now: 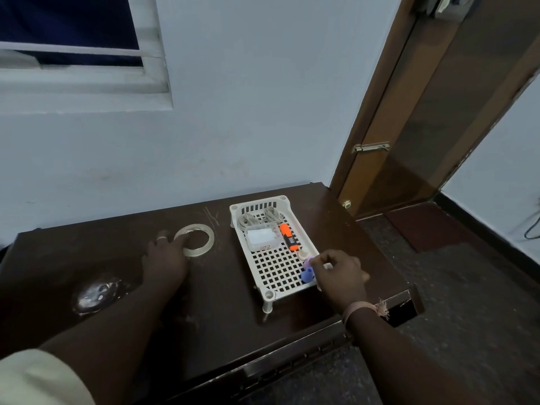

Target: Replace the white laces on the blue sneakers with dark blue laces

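Dark brown wood of the tabletop (228,287) fills the scene as our left hand (165,260) rests flat, fingers on a clear ring-shaped roll of tape (195,238). Our right hand (339,274) pinches a small purple object (308,263) in the white perforated plastic tray (274,268), where pale coiled laces (258,218) lie beside an orange highlighter pen (288,237).

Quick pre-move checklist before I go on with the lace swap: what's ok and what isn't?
1. Blue sneakers in view: not ok, none visible.
2. Dark blue laces in view: not ok; only pale coiled cords in the white tray.
3. Left hand free: not ok, fingers on the tape roll.
4. Right hand free: not ok, it pinches a small purple piece in the tray.
5. Tray steady on the brown table: ok.
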Available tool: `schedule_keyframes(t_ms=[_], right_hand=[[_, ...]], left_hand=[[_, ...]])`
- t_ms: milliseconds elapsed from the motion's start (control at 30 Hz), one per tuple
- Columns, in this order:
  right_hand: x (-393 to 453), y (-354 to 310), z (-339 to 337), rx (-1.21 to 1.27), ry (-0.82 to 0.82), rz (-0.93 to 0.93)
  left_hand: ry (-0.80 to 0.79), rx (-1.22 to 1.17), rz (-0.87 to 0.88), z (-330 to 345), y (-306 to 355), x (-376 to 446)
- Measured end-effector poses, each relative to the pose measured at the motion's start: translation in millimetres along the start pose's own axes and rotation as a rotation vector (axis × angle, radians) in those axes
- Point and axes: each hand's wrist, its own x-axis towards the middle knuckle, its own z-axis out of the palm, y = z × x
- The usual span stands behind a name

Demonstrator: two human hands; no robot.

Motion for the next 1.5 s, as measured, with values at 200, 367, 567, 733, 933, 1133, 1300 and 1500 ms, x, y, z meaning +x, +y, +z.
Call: schedule_keyframes(t_ms=[200, 367, 567, 733, 933, 1133, 1300, 1500], right_hand=[[1, -8, -2, -0.018, 0.031, -0.064], [2, -27, 9, 0.142, -0.014, -0.095], [-10, -69, 18, 0.259, -0.019, -0.051], [-10, -74, 21, 0.11, -0.004, 0.081], [-7, -73, 22, -0.161, -0.064, 0.113], [-5, -76, 35, -0.334, -0.087, 0.095], [-9, -80, 38, -0.353, -0.098, 0.077], [-14, -98, 28, -0.296, -0.11, 0.02]], left_hand=[[0.052, -0.131, 0.06, 8, -2, -6], [0.273, -0.301, 0.252, -17, 22, -36], [0.195, -0.258, 0.613, -31, 76, -74], [0.072, -0.375, 0.629, -34, 110, -95], [-0.078, -0.262, 0.685, -17, 106, -92], [-0.167, -0.214, 0.701, -7, 106, -81], [-0.064, -0.047, 0.765, -6, 106, -77], [0.101, -0.054, 0.681, -26, 101, -89]])
